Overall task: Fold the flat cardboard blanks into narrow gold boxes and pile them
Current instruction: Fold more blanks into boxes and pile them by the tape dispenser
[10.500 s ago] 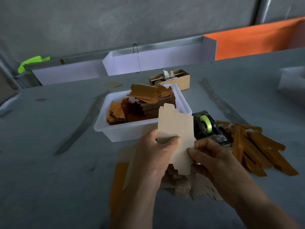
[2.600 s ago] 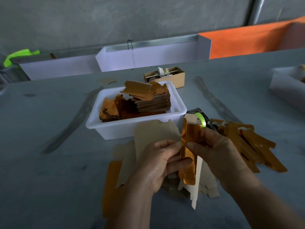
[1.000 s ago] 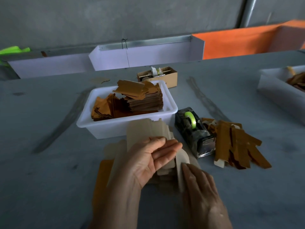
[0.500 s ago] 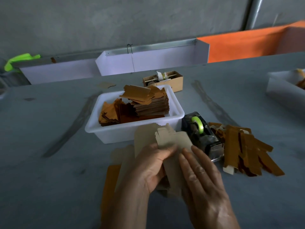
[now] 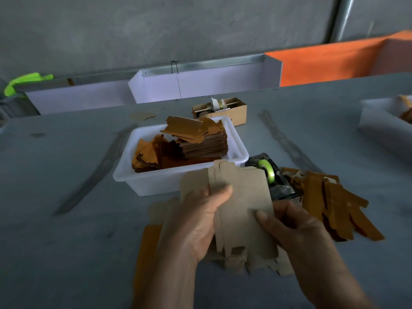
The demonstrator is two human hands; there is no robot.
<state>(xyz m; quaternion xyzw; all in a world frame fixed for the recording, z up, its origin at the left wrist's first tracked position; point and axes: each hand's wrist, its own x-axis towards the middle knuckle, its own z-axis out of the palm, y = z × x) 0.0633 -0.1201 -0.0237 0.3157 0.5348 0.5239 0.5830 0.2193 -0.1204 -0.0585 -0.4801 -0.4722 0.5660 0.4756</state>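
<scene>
A flat cardboard blank (image 5: 242,206), plain brown side up, is held above the table in front of me. My left hand (image 5: 196,221) grips its left edge, thumb on top, together with more blanks behind it. My right hand (image 5: 292,228) pinches the blank's right edge. Loose blanks (image 5: 256,265) lie on the table under my hands. A pile of folded narrow gold boxes (image 5: 334,204) lies to the right. A white tub (image 5: 238,148) beyond my hands holds a stack of gold blanks (image 5: 200,141).
A tape dispenser (image 5: 272,175) with green tape sits between the tub and the gold boxes. A small cardboard box (image 5: 236,110) stands behind the tub. Another white tub (image 5: 379,123) is at the far right. White trays (image 5: 200,81) line the table's back edge.
Both hands have lifted one blank off the loose heap and raised it flat toward me. Before that, the folded gold box went onto the pile at the right.
</scene>
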